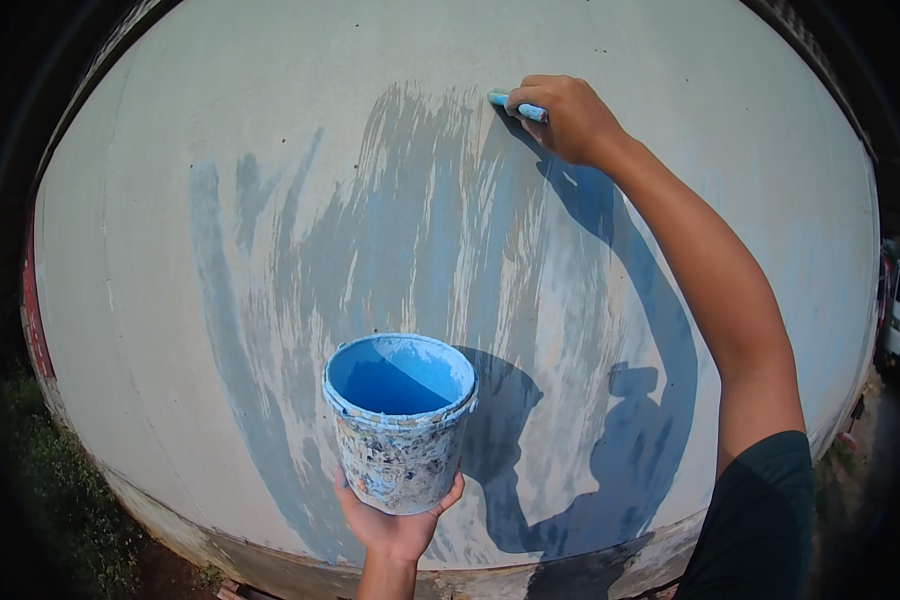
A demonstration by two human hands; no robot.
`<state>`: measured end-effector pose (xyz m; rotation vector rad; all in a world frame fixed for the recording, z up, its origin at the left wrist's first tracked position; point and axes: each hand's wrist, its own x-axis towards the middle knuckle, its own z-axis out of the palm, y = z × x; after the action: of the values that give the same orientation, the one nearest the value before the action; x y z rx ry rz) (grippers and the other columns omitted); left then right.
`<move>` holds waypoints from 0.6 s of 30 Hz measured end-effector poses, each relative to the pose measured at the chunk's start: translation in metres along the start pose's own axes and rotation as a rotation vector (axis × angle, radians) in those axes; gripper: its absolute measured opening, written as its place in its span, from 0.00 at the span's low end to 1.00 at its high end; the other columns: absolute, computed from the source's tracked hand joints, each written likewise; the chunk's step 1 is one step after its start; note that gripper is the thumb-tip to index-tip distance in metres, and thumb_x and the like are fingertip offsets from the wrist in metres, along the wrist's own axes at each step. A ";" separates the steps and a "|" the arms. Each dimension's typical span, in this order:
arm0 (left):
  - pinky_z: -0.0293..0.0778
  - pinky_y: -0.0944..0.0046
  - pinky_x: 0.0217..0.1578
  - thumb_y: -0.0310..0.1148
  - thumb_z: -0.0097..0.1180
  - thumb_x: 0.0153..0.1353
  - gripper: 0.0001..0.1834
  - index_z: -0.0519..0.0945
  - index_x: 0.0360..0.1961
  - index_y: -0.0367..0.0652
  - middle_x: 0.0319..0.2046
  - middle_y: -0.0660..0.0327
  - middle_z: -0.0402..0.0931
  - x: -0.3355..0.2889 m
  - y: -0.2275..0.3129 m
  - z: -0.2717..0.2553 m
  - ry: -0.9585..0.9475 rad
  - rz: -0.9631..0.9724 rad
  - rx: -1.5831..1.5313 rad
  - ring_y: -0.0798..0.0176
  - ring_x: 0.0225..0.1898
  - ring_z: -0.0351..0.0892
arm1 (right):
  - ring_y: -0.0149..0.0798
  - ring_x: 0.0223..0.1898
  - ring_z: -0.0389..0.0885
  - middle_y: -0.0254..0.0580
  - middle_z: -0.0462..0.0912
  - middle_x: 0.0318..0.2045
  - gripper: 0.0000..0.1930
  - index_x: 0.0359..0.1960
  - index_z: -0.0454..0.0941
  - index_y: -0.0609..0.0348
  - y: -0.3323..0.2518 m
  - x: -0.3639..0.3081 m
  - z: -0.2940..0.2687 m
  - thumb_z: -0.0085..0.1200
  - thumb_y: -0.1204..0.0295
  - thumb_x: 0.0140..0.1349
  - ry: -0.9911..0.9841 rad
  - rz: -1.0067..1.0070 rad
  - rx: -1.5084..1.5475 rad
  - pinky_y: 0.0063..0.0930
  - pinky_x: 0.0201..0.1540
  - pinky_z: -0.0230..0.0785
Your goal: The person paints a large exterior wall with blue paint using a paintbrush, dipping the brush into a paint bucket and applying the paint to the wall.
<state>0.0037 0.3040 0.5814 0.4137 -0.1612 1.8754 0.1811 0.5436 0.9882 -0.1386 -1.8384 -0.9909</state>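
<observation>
My left hand (pixel 398 532) supports a paint bucket (pixel 400 465) from below, its palm under the base and its fingers curled up the sides. Blue coats the bucket's inside and rim, and dried splashes cover its pale outer wall. Up at the right, my right hand (pixel 570 122) is closed around a paintbrush with a blue-smeared handle (pixel 533 113). The bristles are mostly hidden behind the fingers, close to the wall. On the pale grey wall (pixel 140 290), streaky grey-blue strokes (pixel 390 235) spread across the middle, with bare patches between them.
My shadow (pixel 650 440) falls on the wall, lower right. A rough ledge (pixel 210 545) runs along the wall's foot. Green plants (pixel 65 480) grow at the lower left. Beyond the wall's right edge stands what looks like a parked vehicle (pixel 895 305).
</observation>
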 end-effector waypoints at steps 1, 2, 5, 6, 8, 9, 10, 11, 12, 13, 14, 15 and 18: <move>0.64 0.18 0.66 0.77 0.33 0.67 0.52 0.55 0.85 0.62 0.84 0.49 0.51 0.000 0.000 0.000 0.001 0.005 0.007 0.34 0.80 0.56 | 0.48 0.43 0.90 0.39 0.90 0.43 0.17 0.45 0.91 0.51 -0.001 -0.002 0.006 0.72 0.83 0.54 -0.015 0.001 -0.020 0.41 0.50 0.85; 0.64 0.18 0.66 0.78 0.33 0.67 0.52 0.55 0.85 0.62 0.84 0.49 0.51 0.001 -0.001 0.001 0.000 0.008 0.013 0.33 0.80 0.56 | 0.47 0.44 0.90 0.39 0.90 0.43 0.18 0.44 0.91 0.53 -0.006 -0.017 0.011 0.75 0.82 0.50 -0.061 -0.116 -0.039 0.40 0.49 0.85; 0.67 0.23 0.66 0.78 0.39 0.65 0.55 0.56 0.85 0.56 0.81 0.40 0.53 0.000 0.003 -0.003 -0.046 0.028 0.030 0.23 0.74 0.60 | 0.48 0.43 0.89 0.41 0.90 0.43 0.20 0.43 0.90 0.53 -0.061 -0.069 0.016 0.78 0.80 0.45 -0.228 -0.228 0.162 0.40 0.47 0.83; 0.67 0.23 0.66 0.78 0.39 0.65 0.55 0.56 0.85 0.56 0.81 0.40 0.53 -0.001 0.003 -0.004 -0.041 0.032 0.025 0.23 0.74 0.60 | 0.49 0.43 0.88 0.43 0.90 0.42 0.19 0.41 0.89 0.54 -0.072 -0.087 0.013 0.76 0.81 0.45 -0.279 -0.275 0.232 0.40 0.46 0.82; 0.67 0.24 0.65 0.78 0.39 0.65 0.55 0.56 0.85 0.56 0.81 0.40 0.53 -0.002 0.004 -0.005 -0.006 0.038 0.063 0.24 0.74 0.60 | 0.50 0.41 0.88 0.44 0.90 0.41 0.16 0.40 0.89 0.55 -0.085 -0.104 -0.002 0.75 0.80 0.47 -0.420 -0.223 0.418 0.40 0.46 0.82; 0.67 0.24 0.65 0.78 0.39 0.65 0.55 0.56 0.85 0.56 0.81 0.40 0.53 -0.001 0.004 -0.003 -0.005 0.036 0.058 0.24 0.74 0.60 | 0.50 0.40 0.88 0.46 0.90 0.39 0.13 0.39 0.89 0.57 -0.087 -0.106 -0.011 0.73 0.80 0.50 -0.550 -0.168 0.603 0.39 0.46 0.81; 0.67 0.24 0.65 0.78 0.39 0.65 0.55 0.56 0.85 0.56 0.81 0.40 0.53 -0.001 0.004 -0.002 -0.007 0.022 0.031 0.23 0.74 0.60 | 0.49 0.38 0.88 0.48 0.90 0.37 0.07 0.37 0.90 0.59 -0.086 -0.104 -0.019 0.68 0.80 0.56 -0.522 -0.123 0.680 0.38 0.44 0.81; 0.67 0.24 0.65 0.78 0.38 0.65 0.55 0.56 0.85 0.56 0.81 0.40 0.53 -0.002 0.004 -0.001 -0.008 0.010 0.005 0.23 0.74 0.60 | 0.49 0.38 0.88 0.48 0.90 0.37 0.07 0.37 0.90 0.59 -0.081 -0.097 -0.025 0.68 0.80 0.56 -0.525 -0.126 0.683 0.38 0.44 0.81; 0.67 0.24 0.65 0.78 0.38 0.65 0.55 0.56 0.85 0.56 0.81 0.40 0.53 -0.001 0.002 0.001 -0.008 0.006 0.006 0.23 0.74 0.60 | 0.51 0.40 0.89 0.46 0.91 0.38 0.09 0.38 0.90 0.57 -0.071 -0.088 -0.030 0.68 0.81 0.57 -0.421 -0.070 0.640 0.39 0.46 0.81; 0.67 0.24 0.65 0.78 0.38 0.65 0.55 0.56 0.85 0.56 0.81 0.40 0.53 -0.001 0.001 0.001 -0.003 0.013 0.015 0.23 0.74 0.60 | 0.52 0.42 0.89 0.45 0.91 0.38 0.10 0.40 0.90 0.56 -0.060 -0.079 -0.032 0.68 0.82 0.57 -0.317 -0.014 0.596 0.40 0.48 0.82; 0.68 0.24 0.65 0.77 0.38 0.65 0.55 0.56 0.85 0.56 0.81 0.40 0.53 0.000 0.001 0.001 0.003 0.022 0.025 0.23 0.74 0.60 | 0.52 0.42 0.89 0.45 0.91 0.38 0.10 0.40 0.90 0.56 -0.047 -0.069 -0.030 0.68 0.82 0.57 -0.317 -0.011 0.594 0.40 0.48 0.82; 0.68 0.24 0.65 0.77 0.38 0.65 0.55 0.56 0.85 0.56 0.81 0.40 0.53 0.000 0.000 0.000 0.004 0.015 0.026 0.23 0.74 0.60 | 0.52 0.42 0.89 0.45 0.91 0.40 0.12 0.41 0.90 0.56 -0.033 -0.060 -0.027 0.69 0.82 0.56 -0.155 -0.033 0.465 0.40 0.49 0.82; 0.68 0.24 0.65 0.77 0.39 0.65 0.55 0.56 0.85 0.55 0.80 0.40 0.54 -0.001 -0.002 -0.001 0.009 0.005 0.026 0.23 0.74 0.60 | 0.52 0.45 0.90 0.46 0.91 0.45 0.13 0.42 0.89 0.57 -0.026 -0.063 -0.018 0.72 0.84 0.55 -0.013 -0.039 0.282 0.38 0.50 0.84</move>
<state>0.0054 0.3038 0.5803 0.4230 -0.1325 1.8853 0.2116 0.5347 0.9255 0.0629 -1.9786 -0.7484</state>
